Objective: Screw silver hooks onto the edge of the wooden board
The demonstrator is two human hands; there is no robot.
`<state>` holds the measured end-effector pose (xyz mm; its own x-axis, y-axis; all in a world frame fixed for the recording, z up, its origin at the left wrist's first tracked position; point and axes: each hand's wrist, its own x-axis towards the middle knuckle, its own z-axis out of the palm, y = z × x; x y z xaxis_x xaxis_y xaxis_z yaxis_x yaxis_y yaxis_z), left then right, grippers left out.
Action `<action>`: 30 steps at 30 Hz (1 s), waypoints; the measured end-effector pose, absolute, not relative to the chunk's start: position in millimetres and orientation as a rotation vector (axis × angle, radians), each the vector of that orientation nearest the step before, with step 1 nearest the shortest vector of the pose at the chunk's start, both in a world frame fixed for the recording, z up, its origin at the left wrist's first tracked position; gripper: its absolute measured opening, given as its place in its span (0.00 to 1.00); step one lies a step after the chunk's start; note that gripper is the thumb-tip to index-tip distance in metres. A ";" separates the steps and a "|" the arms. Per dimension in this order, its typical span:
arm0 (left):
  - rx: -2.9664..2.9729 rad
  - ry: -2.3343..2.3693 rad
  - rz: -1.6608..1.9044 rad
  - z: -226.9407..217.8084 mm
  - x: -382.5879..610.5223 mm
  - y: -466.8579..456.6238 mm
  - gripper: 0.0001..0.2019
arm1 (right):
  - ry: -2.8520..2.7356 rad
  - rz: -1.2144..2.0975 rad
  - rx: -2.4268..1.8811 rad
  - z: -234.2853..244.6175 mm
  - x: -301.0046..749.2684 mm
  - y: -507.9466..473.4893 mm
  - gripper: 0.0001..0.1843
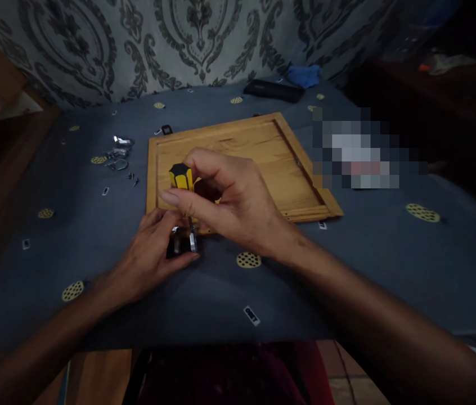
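My right hand (229, 202) is wrapped around a screwdriver with a yellow and black handle (181, 176), held upright with its shaft pointing down at the near left corner of a wooden panel (263, 152). My left hand (153, 253) pinches a small shiny metal fitting (191, 241) against that corner, right under the screwdriver's tip. The panel lies flat on a dark blue cloth with yellow dots (390, 253).
A pile of metal fittings and loose screws (120, 154) lies left of the panel. A black flat case (274, 90) and a blue cloth (303, 75) sit at the far edge by the patterned wall. A blurred patch lies right of the panel.
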<state>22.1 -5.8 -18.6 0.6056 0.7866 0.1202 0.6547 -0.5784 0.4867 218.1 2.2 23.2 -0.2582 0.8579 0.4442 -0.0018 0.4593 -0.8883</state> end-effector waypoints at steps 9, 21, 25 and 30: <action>2.493 1.114 0.510 -20.5 21.7 -6.1 0.15 | -1.646 1.184 -0.646 27.7 225.0 2.6 0.11; 2.425 1.155 0.456 -16.9 23.1 -6.4 0.18 | -1.490 0.927 -0.762 30.0 215.9 -0.9 0.26; 2.410 1.152 0.465 -16.1 24.0 -6.6 0.18 | -1.513 0.879 -0.802 29.0 217.4 1.0 0.26; 2.421 1.174 0.447 -16.1 24.1 -6.4 0.16 | -1.564 0.948 -0.737 22.9 218.4 2.7 0.23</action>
